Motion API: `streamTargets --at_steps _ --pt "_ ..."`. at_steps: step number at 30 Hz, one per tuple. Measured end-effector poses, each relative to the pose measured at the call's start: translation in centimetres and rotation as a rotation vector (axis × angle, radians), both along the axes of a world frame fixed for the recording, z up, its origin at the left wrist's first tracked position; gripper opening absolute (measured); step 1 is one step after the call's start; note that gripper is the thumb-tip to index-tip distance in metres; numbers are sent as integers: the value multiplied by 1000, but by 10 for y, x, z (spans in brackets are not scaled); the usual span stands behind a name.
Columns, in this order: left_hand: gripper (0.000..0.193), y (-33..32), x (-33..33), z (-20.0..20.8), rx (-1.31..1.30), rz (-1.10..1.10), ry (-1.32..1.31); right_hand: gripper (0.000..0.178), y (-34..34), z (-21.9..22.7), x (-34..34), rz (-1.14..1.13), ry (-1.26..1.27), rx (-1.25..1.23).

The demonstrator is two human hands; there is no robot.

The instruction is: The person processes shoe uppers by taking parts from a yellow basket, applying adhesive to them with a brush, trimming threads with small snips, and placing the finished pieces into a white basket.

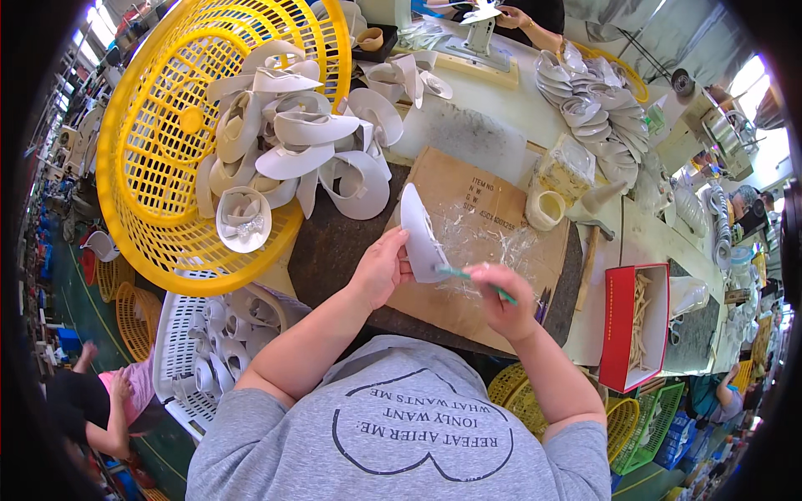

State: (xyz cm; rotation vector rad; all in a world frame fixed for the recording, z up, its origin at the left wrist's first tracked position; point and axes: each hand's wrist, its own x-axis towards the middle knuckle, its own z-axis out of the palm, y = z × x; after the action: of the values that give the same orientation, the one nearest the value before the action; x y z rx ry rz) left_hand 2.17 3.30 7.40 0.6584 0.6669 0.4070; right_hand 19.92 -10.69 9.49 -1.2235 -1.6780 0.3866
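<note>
My left hand [383, 265] is closed on the edge of a curved white shoe piece [422, 238], held upright over the cardboard. My right hand [505, 299] grips a slim green brush [455, 272], whose tip meets the lower end of the shoe piece; its bristles are too small to make out. Beneath both hands lies a brown cardboard sheet [451, 188] streaked with dried white residue. A round cream pot [545, 209] stands at its right side. Several white shoe uppers [305, 129] are heaped at the far left, beyond my left hand.
A big yellow basket [125, 192] leans at the left, above a white crate [180, 342] of shoe parts. To the right are a hammer [591, 221] and a red box [616, 326] of thin sticks. Another person's hand [513, 17] works at the far side, near stacked white pieces [589, 104].
</note>
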Motion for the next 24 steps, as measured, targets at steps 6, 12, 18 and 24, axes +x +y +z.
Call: streamTargets --at_steps 6,12,18,24 --pt "35 -4 0 17 19 56 -20 32 17 22 -11 55 -365 207" --pt "35 -1 -10 -1 -264 161 -187 16 -20 -13 -22 -214 338 95" --pt "33 -17 -25 -49 -517 207 -493 17 -3 -51 -49 -520 989 -60" --pt "32 -29 -41 -68 -642 295 -513 17 8 -69 -66 -488 1202 -188"
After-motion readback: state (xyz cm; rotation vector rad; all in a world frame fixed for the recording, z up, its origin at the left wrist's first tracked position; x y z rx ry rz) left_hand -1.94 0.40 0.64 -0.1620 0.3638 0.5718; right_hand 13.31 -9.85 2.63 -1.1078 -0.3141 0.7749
